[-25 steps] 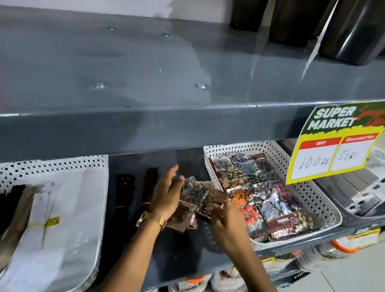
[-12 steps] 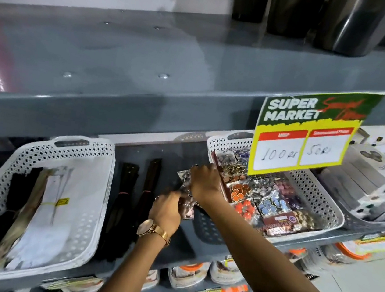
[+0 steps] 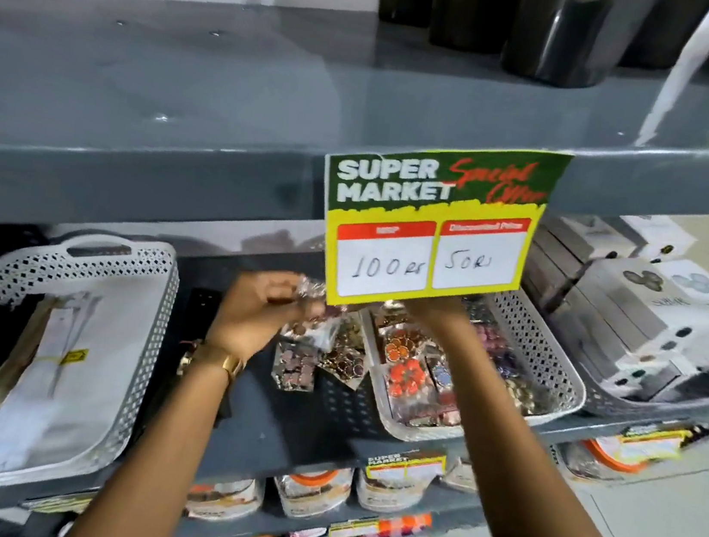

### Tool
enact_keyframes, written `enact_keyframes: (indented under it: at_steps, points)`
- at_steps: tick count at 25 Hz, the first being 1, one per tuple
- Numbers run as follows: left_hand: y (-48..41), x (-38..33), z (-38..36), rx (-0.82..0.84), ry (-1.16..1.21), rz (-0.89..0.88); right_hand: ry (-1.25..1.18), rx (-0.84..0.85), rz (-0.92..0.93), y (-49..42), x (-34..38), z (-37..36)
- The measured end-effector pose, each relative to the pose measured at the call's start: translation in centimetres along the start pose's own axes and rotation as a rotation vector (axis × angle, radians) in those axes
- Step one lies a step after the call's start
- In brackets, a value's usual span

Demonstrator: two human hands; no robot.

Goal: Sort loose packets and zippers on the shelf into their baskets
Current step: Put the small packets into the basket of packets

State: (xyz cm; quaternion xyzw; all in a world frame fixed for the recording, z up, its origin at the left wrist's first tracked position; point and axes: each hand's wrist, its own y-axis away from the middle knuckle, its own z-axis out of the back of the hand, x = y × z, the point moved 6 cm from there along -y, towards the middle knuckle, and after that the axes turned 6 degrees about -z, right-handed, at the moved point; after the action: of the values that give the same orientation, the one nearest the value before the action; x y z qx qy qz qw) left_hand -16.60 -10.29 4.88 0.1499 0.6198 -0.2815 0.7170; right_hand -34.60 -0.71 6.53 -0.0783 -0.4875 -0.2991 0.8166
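My left hand grips a bunch of clear packets of coloured buttons, which hang just above the grey shelf between the two baskets. My right hand reaches over the back of the right white basket, which is full of button packets; the price sign hides its fingers. The left white basket holds white and dark zippers. Dark loose zippers lie on the shelf behind my left wrist.
A yellow-green price sign hangs from the upper shelf edge over the right basket. Grey boxes are stacked at the right. Black containers stand on the upper shelf. Jars fill the lower shelf.
The view has shifted right and closer. My left hand has risen and now holds the packets up. My right hand has moved from the packets back into the right basket, behind the sign.
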Motion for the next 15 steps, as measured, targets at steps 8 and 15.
enact_keyframes:
  at_steps: [8, 15]
  points:
    - [-2.1, -1.1, -16.6, 0.728, -0.671, -0.055, 0.278, 0.213, -0.282, -0.5, -10.9, 8.4]
    - [-2.3, 3.8, -18.0, 0.713, -0.911, -0.007, 0.319, 0.110, -0.210, -0.5, -14.7, 6.6]
